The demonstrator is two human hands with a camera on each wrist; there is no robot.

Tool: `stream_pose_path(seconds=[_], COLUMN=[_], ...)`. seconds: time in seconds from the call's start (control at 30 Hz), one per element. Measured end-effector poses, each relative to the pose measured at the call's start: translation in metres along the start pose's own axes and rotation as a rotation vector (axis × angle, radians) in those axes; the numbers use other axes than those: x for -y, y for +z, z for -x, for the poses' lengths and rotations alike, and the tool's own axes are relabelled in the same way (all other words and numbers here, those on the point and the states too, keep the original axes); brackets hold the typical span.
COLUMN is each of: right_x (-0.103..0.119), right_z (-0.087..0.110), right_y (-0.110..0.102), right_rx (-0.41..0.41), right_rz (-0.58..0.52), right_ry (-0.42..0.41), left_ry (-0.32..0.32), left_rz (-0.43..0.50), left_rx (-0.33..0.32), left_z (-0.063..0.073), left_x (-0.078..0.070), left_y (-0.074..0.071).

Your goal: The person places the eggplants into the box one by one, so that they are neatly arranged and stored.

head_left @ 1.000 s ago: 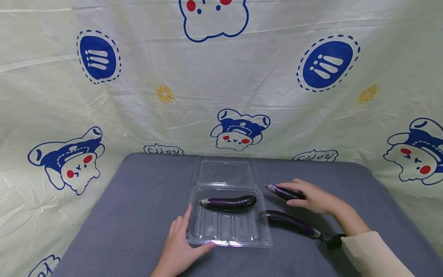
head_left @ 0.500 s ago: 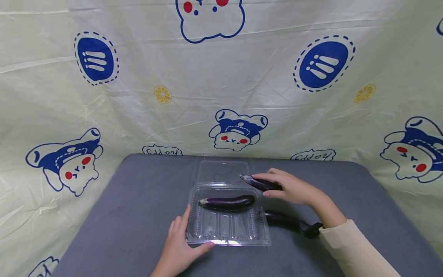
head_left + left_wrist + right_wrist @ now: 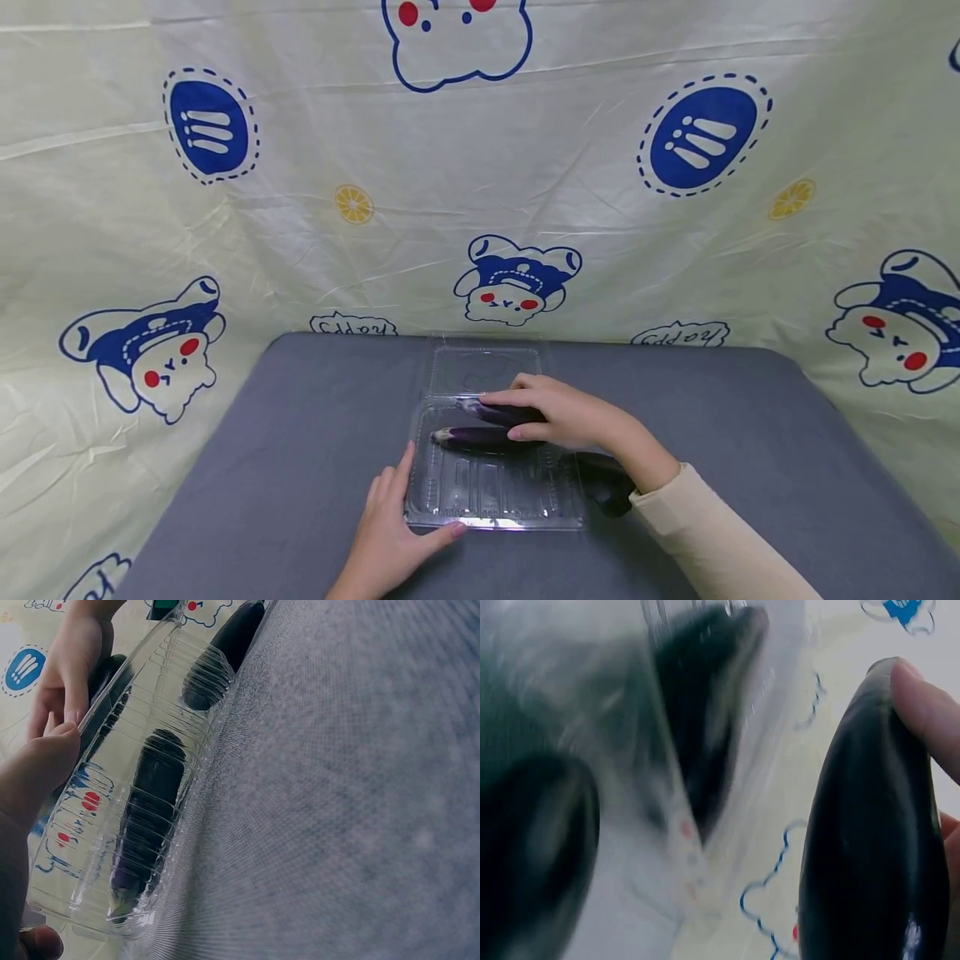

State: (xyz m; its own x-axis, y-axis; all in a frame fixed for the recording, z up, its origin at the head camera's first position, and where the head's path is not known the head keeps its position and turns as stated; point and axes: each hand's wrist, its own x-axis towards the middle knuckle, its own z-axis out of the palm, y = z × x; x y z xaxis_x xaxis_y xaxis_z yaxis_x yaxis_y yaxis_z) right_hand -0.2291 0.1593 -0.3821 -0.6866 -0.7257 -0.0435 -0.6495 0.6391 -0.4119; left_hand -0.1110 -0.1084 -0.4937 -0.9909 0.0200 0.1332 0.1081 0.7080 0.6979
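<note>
In the head view my right hand (image 3: 562, 414) grips a dark purple eggplant (image 3: 517, 416) over the back part of a clear plastic clamshell box (image 3: 491, 524). Its pale stem end points left. A second eggplant (image 3: 472, 440) lies in the box, partly behind the right thumb. My left hand (image 3: 386, 527) rests at the box's front left corner, fingers along the left side and thumb at the front rim. The left wrist view shows the left thumb (image 3: 49, 761) at the rim. In the right wrist view the held eggplant (image 3: 874, 825) is large at the right.
A third eggplant (image 3: 600, 473) lies on the grey cloth (image 3: 315, 433) just right of the box, partly under the right forearm. The box's clear lid (image 3: 483, 358) lies folded open at the back. A printed curtain (image 3: 300, 258) hangs behind the table.
My right hand has carried the eggplant leftward from the table at the right, over to the back of the box. The left hand has stayed at the box's corner.
</note>
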Motion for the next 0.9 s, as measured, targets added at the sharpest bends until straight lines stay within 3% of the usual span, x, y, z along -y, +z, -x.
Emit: stream_pose_path(seconds=[0.23,0.5,0.9], right_x=[0.019,0.032,0.04], right_z=[-0.014,-0.027,-0.039], right_y=[0.016,0.026,0.038], right_rx=[0.094,0.201,0.234], right_rz=[0.1,0.186,0.286], right_ry=[-0.068,-0.047,0.03], left_ry=[0.022,0.014,-0.005], left_rz=[0.004,0.002,-0.012], left_rx=[-0.006,0.001,0.02], left_z=[-0.001,-0.001,-0.001], left_x=[0.0,-0.001,-0.001], left_y=[0.0,-0.002,-0.002])
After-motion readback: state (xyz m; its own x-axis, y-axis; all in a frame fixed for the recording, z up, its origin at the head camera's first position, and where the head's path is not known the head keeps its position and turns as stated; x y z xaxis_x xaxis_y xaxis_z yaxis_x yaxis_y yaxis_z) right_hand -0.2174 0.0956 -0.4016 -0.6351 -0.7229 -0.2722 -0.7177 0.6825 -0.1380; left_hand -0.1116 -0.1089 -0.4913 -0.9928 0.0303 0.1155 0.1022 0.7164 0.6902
